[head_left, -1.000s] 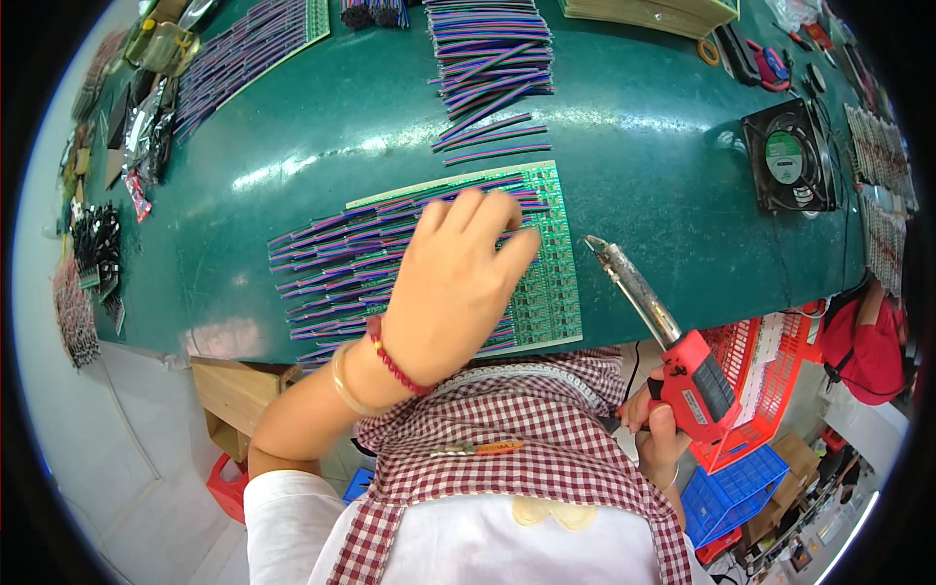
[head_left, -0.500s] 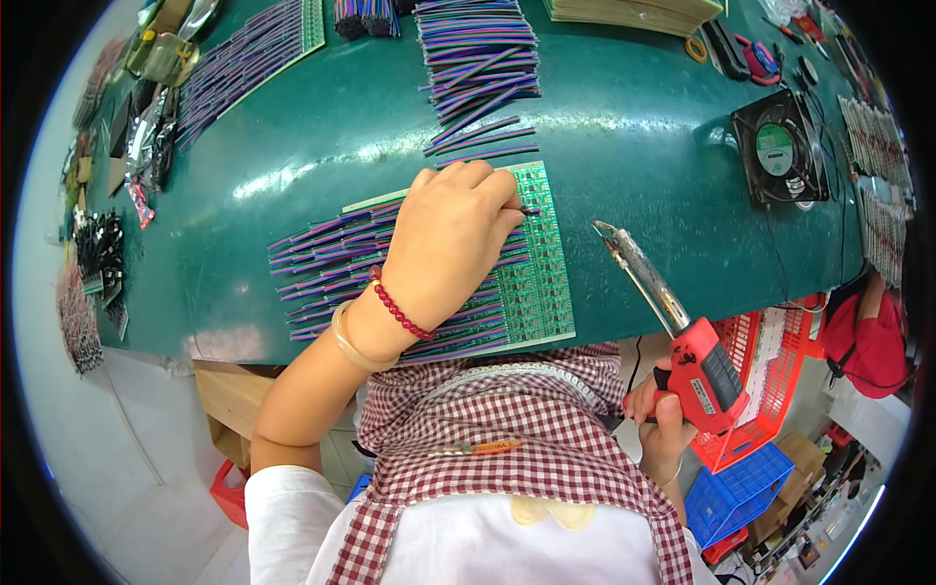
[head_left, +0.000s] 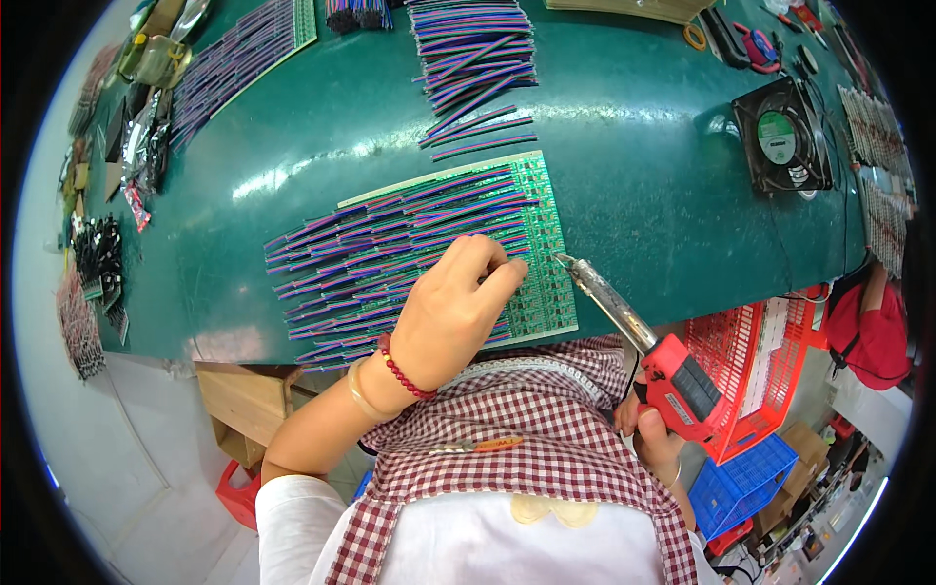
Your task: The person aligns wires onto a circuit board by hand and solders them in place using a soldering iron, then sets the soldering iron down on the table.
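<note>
A green circuit board panel (head_left: 546, 234) lies near the table's front edge, with rows of thin multicoloured ribbon wires (head_left: 390, 234) across its left and middle. My left hand (head_left: 453, 307) is over the lower middle of the panel, thumb and forefinger pinched together beside the wire ends. Whatever they pinch is hidden under the fingertips. In my right hand (head_left: 655, 439) is a red soldering gun (head_left: 682, 385), held by its handle. Its metal tip points up and left, at the panel's right edge, close to my left fingertips.
Loose ribbon wires (head_left: 473, 58) are heaped behind the panel. Another wired panel (head_left: 244, 58) lies at far left. A black fan (head_left: 780, 136) stands at right, with a red basket (head_left: 751, 380) and blue crate (head_left: 741, 483) below the table's edge.
My left hand has moved down toward me from the upper part of the panel, uncovering the wires there. The soldering gun has moved left and down, bringing its tip to the panel's edge.
</note>
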Demonstrator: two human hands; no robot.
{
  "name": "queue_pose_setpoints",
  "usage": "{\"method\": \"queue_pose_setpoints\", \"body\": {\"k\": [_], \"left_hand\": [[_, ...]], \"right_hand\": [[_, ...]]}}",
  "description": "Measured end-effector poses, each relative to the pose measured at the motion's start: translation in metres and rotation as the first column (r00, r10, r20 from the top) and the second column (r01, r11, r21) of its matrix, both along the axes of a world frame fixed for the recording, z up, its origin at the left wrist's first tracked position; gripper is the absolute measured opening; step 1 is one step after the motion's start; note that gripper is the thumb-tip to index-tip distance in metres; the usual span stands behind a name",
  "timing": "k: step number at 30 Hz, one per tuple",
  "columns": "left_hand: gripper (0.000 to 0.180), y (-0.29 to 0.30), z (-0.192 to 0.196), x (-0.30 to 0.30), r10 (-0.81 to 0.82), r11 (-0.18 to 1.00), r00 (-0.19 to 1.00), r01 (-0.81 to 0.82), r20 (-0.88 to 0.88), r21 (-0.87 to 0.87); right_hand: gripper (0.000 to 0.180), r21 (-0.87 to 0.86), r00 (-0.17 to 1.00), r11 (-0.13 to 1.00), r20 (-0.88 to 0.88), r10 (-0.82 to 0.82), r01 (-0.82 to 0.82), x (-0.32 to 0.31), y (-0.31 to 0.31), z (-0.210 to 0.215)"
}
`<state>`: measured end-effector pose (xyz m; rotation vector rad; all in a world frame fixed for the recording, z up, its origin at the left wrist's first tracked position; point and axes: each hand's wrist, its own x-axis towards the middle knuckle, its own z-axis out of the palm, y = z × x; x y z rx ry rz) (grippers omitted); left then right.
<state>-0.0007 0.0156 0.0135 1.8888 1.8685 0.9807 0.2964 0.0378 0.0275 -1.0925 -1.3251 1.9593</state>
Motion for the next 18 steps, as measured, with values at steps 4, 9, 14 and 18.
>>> {"method": "queue_pose_setpoints", "body": {"k": [4,9,14,18], "left_hand": [[0.023,0.006,-0.005,0.002,0.015,0.998,0.999,-0.012,-0.045,0.068],[0.025,0.005,-0.008,0.001,0.010,0.997,0.995,-0.002,-0.098,0.080],[0.025,0.005,-0.009,0.001,0.011,0.996,0.993,-0.001,-0.114,0.094],[0.025,0.006,-0.009,0.002,0.012,0.994,0.993,0.000,-0.115,0.106]], "right_hand": [[0.024,-0.042,1.000,0.999,-0.003,-0.011,0.011,-0.002,-0.002,-0.001],[0.017,-0.008,0.999,1.000,0.051,0.006,-0.006,0.003,-0.006,-0.009],[0.049,0.038,0.983,0.991,0.137,0.122,-0.128,0.013,-0.007,-0.018],[0.047,0.098,0.967,0.980,0.206,0.151,-0.173,0.019,-0.008,-0.025]]}}
